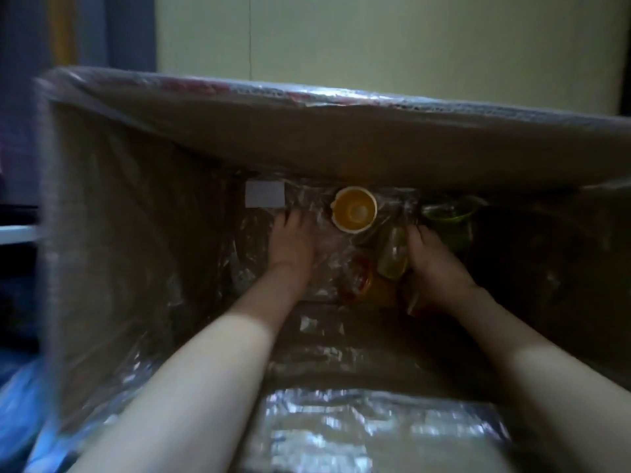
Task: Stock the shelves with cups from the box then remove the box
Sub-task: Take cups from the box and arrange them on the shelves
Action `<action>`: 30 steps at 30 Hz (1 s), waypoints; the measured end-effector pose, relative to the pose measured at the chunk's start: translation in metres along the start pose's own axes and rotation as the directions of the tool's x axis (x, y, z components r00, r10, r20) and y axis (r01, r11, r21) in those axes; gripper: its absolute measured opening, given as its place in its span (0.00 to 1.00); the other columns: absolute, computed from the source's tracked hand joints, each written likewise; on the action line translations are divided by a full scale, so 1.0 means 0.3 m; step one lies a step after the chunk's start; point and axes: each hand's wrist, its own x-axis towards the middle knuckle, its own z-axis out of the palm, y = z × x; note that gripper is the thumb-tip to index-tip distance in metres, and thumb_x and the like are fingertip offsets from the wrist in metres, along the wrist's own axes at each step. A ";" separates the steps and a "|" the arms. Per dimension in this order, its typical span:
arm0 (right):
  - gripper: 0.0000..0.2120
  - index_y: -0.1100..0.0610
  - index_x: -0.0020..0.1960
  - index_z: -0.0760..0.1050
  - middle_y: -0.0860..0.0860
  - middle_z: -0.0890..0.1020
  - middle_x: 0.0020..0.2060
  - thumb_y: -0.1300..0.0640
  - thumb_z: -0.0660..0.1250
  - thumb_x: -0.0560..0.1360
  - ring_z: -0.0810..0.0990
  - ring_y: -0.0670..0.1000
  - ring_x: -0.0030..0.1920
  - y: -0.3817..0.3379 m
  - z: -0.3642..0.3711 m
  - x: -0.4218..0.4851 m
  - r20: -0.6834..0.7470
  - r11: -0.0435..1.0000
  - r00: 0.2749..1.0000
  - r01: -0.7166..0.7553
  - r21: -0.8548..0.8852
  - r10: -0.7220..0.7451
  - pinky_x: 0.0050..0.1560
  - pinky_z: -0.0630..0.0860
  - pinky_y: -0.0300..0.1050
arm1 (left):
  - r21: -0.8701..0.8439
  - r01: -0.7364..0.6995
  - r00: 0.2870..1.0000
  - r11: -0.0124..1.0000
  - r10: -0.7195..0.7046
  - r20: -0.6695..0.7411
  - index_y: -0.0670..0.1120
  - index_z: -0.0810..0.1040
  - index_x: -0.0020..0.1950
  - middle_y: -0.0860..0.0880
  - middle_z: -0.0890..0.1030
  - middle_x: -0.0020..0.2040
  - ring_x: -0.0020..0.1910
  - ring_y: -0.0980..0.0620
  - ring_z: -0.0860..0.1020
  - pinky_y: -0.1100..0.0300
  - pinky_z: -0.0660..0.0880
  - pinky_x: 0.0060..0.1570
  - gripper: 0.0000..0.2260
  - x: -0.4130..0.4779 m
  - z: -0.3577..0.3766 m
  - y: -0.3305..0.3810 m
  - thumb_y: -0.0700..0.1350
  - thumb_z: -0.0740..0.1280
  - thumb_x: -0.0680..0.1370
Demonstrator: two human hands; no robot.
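I look down into a deep cardboard box (136,206) wrapped in clear plastic film. On its bottom an orange cup (355,209) with a white rim stands upright. A pale translucent cup (393,254) lies on its side beside my right hand (435,264), whose fingers reach along it; whether they grip it is unclear. A reddish cup (362,281) lies below it and green cups (450,213) sit at the dark right. My left hand (292,242) rests flat, fingers straight, on the plastic-covered bottom left of the orange cup.
A white label (265,194) is stuck on the box bottom at the far left. The box's far wall (341,138) leans over the cups. A pale wall (375,39) lies beyond the box; blue plastic (20,404) lies outside at lower left.
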 end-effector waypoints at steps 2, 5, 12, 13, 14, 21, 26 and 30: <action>0.42 0.56 0.76 0.48 0.58 0.58 0.74 0.60 0.71 0.71 0.66 0.60 0.70 -0.066 -0.085 -0.087 -0.041 0.977 0.999 -0.007 0.211 0.016 0.66 0.68 0.51 | -0.274 0.172 0.985 0.946 -0.160 0.069 0.50 0.59 0.75 0.47 0.62 0.73 0.71 0.42 0.57 0.47 0.57 0.67 0.29 -0.119 -0.069 -0.062 0.56 0.63 0.76; 0.39 0.51 0.74 0.51 0.54 0.66 0.69 0.56 0.72 0.71 0.79 0.61 0.55 -0.193 -0.274 -0.280 -0.090 0.927 0.993 -0.040 0.372 0.079 0.47 0.75 0.48 | -0.619 0.325 0.938 0.714 -0.327 0.116 0.51 0.65 0.69 0.46 0.69 0.67 0.68 0.40 0.60 0.47 0.59 0.64 0.33 -0.358 -0.201 -0.135 0.63 0.67 0.70; 0.44 0.54 0.71 0.57 0.51 0.74 0.58 0.59 0.78 0.62 0.73 0.40 0.51 -0.502 -0.761 -0.820 -0.285 0.780 0.957 0.223 0.584 -0.060 0.52 0.68 0.28 | -0.925 0.292 0.956 -0.245 0.108 0.274 0.43 0.82 0.49 0.44 0.84 0.45 0.45 0.48 0.82 0.57 0.76 0.50 0.12 -1.029 -0.668 -0.319 0.50 0.72 0.71; 0.44 0.54 0.70 0.57 0.50 0.75 0.56 0.60 0.78 0.63 0.74 0.40 0.51 -0.552 -0.829 -0.894 -0.301 0.750 0.951 0.253 0.611 -0.076 0.53 0.69 0.28 | -0.902 0.278 0.959 -0.330 0.142 0.243 0.43 0.81 0.49 0.43 0.84 0.44 0.42 0.48 0.82 0.58 0.77 0.46 0.11 -1.130 -0.738 -0.344 0.50 0.69 0.74; 0.43 0.54 0.70 0.57 0.48 0.76 0.54 0.60 0.79 0.63 0.75 0.40 0.50 -0.598 -0.897 -0.968 -0.324 0.721 0.942 0.287 0.631 -0.092 0.54 0.70 0.29 | -0.883 0.263 0.963 -0.389 0.162 0.216 0.42 0.79 0.51 0.43 0.82 0.45 0.41 0.48 0.81 0.58 0.79 0.43 0.11 -1.235 -0.807 -0.364 0.49 0.68 0.75; 0.45 0.60 0.70 0.58 0.42 0.74 0.51 0.68 0.79 0.60 0.76 0.31 0.47 -0.944 -1.326 -1.450 -0.481 0.509 0.814 0.579 0.637 -0.325 0.49 0.71 0.25 | -0.681 0.058 0.998 -0.730 0.041 0.041 0.59 0.61 0.71 0.50 0.74 0.49 0.47 0.50 0.73 0.54 0.75 0.39 0.26 -1.932 -1.124 -0.469 0.50 0.67 0.76; 0.42 0.55 0.68 0.59 0.41 0.80 0.50 0.73 0.75 0.61 0.79 0.35 0.45 -1.195 -1.561 -1.728 -0.550 0.333 0.639 0.760 0.558 -0.537 0.45 0.73 0.27 | -0.610 -0.115 0.991 -0.784 -0.048 -0.126 0.45 0.82 0.33 0.47 0.80 0.32 0.28 0.51 0.79 0.61 0.77 0.33 0.15 -2.402 -1.342 -0.531 0.48 0.61 0.74; 0.42 0.51 0.65 0.59 0.37 0.81 0.47 0.73 0.73 0.60 0.81 0.39 0.44 -1.378 -1.675 -1.890 -0.618 0.205 0.459 0.875 0.438 -0.638 0.43 0.78 0.36 | -0.569 -0.295 0.956 -0.767 -0.237 -0.175 0.43 0.82 0.31 0.45 0.82 0.33 0.31 0.48 0.81 0.54 0.75 0.43 0.15 -2.721 -1.422 -0.589 0.50 0.61 0.68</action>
